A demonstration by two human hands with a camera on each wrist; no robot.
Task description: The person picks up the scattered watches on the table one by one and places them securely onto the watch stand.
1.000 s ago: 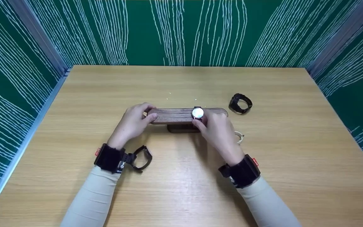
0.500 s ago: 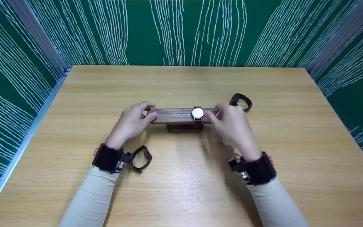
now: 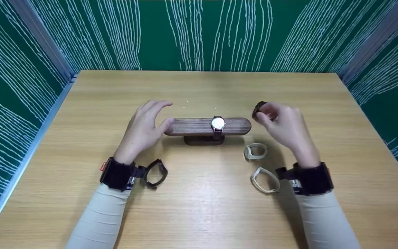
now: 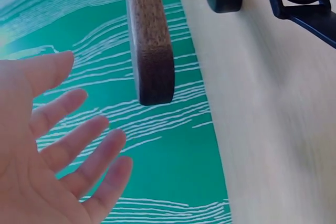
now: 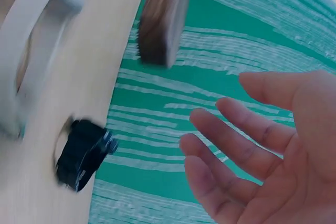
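A dark wooden watch stand stands mid-table, with a round-faced watch strapped round its bar right of the middle. My left hand is at the bar's left end, fingers spread and holding nothing. In the left wrist view a gap shows between those fingers and the bar. Right of the stand, my right hand hovers with loosely bent fingers, nearest a black watch that it partly hides in the head view. The right wrist view shows this black watch on the table, apart from the fingers.
Two pale watches, one nearer the stand and one closer to me, lie on the right. Another dark watch lies beside my left wrist. Green patterned walls border the wooden table.
My right hand has let go of the watch on the bar and moved right to the black watch, uncovering the pale watches. My left hand has loosened from the bar's end, its fingers spreading.
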